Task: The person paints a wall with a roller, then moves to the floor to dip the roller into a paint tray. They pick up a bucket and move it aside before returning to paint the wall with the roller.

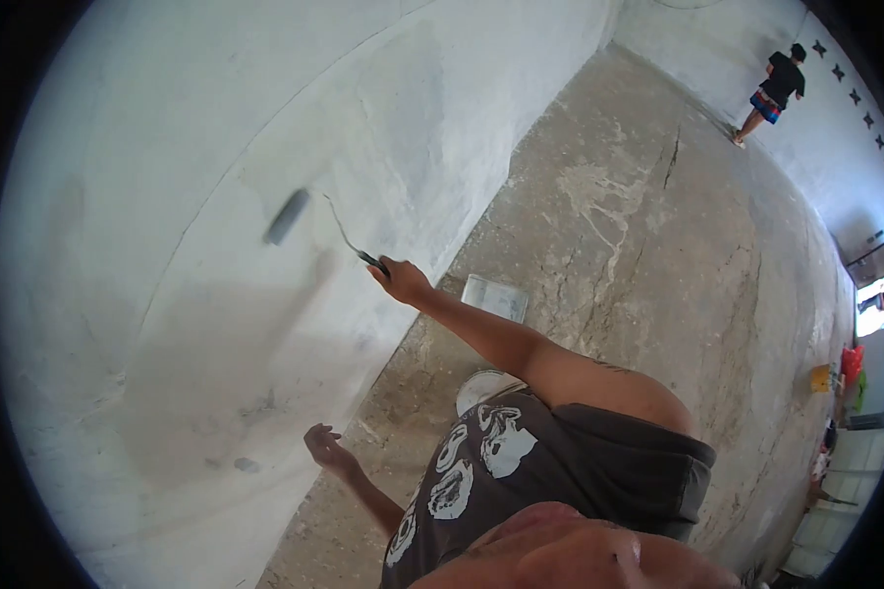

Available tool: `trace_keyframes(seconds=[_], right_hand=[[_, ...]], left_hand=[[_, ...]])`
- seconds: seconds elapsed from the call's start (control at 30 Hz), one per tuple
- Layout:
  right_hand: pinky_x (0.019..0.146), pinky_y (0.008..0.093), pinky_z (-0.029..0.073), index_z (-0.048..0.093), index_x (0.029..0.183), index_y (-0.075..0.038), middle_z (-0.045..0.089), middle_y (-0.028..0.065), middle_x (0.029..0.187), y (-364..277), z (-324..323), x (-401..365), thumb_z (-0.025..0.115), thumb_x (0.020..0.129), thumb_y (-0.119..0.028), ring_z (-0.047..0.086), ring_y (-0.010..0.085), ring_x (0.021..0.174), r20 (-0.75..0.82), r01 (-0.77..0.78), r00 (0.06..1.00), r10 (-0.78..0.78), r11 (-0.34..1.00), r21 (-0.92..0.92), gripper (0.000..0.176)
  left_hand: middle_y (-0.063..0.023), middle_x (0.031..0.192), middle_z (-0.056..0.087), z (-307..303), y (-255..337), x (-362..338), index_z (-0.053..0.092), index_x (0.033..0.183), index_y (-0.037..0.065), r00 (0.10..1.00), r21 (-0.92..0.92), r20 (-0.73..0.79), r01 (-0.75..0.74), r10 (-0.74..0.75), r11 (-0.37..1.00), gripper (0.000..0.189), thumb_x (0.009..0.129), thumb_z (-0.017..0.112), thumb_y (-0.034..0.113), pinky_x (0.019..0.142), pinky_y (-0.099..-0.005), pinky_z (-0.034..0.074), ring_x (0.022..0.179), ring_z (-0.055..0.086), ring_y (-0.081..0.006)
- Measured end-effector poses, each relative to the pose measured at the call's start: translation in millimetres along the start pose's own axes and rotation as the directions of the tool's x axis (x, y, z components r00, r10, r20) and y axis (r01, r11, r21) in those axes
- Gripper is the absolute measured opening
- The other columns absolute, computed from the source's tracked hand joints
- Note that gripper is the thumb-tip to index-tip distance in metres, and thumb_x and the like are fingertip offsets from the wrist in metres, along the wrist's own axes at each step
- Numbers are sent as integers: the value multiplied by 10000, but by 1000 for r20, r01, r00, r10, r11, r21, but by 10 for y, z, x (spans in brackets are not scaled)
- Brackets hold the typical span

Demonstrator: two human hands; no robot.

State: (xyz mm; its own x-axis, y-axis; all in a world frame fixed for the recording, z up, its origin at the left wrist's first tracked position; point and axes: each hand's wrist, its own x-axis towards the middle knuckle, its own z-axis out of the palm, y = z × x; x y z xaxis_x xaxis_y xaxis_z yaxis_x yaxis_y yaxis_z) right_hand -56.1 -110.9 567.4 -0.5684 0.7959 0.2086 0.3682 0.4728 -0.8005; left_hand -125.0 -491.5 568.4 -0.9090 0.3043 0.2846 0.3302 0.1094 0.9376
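Note:
My right hand (400,282) is closed around the dark handle of a paint roller (287,217). A thin bent wire runs from the handle toward the grey roller sleeve, which is blurred and overlaps the pale wall (196,324). Lower down, my left hand (330,452) hangs near the base of the wall, its fingers loosely apart with nothing in them. On the floor beyond my right forearm lies a clear-looking rectangular tray (494,298). A round white container (483,387) shows partly behind my dark printed shirt.
Cracked, stained concrete floor (648,245) stretches along the wall. Another person (778,86) stands at the far wall, facing it. Along the right edge are a yellow bucket (821,379), a red item (852,364) and pale panels (845,501).

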Motion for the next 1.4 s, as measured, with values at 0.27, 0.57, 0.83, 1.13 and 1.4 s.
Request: trace_keyframes(seconds=[0.27, 0.57, 0.83, 1.13, 1.4], right_hand=[[664, 540, 517, 600, 928, -96, 662, 186, 712, 477, 217, -494, 479, 980, -523, 659, 428, 736, 153, -179, 970, 191, 980, -88, 447], [637, 535, 506, 584, 890, -72, 648, 190, 690, -162, -93, 193, 492, 987, -485, 646, 434, 707, -11, 3, 1000, -4, 1000, -25, 433], [666, 534, 513, 647, 848, -54, 675, 197, 740, 1249, 611, -611, 498, 961, -559, 665, 430, 757, 93, -192, 970, 224, 944, -267, 539], [584, 515, 496, 579, 831, -56, 644, 213, 687, -43, 75, 145, 526, 980, -464, 635, 460, 713, -40, 24, 999, -24, 1000, -1, 437], [697, 527, 525, 633, 888, -43, 672, 241, 776, 840, 573, -299, 470, 977, -537, 657, 459, 803, 116, -83, 988, 104, 983, -166, 528]], left_hand=[[-90, 915, 584, -19, -69, -179, 591, 996, -4, 999, -44, -26, 36, -37, 998, 185, 858, 469, -16, 616, -290, 499, 736, 570, -175], [-103, 922, 602, -20, -26, -114, 598, 1008, -18, 1000, 17, -15, 20, -20, 1000, 195, 858, 474, -17, 634, -297, 510, 771, 591, -179], [-96, 881, 626, -125, -54, -239, 600, 1014, -3, 994, 11, -62, 89, -88, 996, 175, 886, 480, -10, 644, -286, 494, 732, 596, -159], [-79, 884, 627, -276, 8, -325, 599, 1021, -2, 988, 56, -111, 110, -104, 992, 159, 943, 460, -2, 641, -276, 492, 696, 583, -138], [-76, 873, 624, -262, 55, -439, 598, 1018, 5, 983, 79, -128, 146, -135, 986, 176, 918, 459, -38, 655, -273, 501, 721, 591, -131]])
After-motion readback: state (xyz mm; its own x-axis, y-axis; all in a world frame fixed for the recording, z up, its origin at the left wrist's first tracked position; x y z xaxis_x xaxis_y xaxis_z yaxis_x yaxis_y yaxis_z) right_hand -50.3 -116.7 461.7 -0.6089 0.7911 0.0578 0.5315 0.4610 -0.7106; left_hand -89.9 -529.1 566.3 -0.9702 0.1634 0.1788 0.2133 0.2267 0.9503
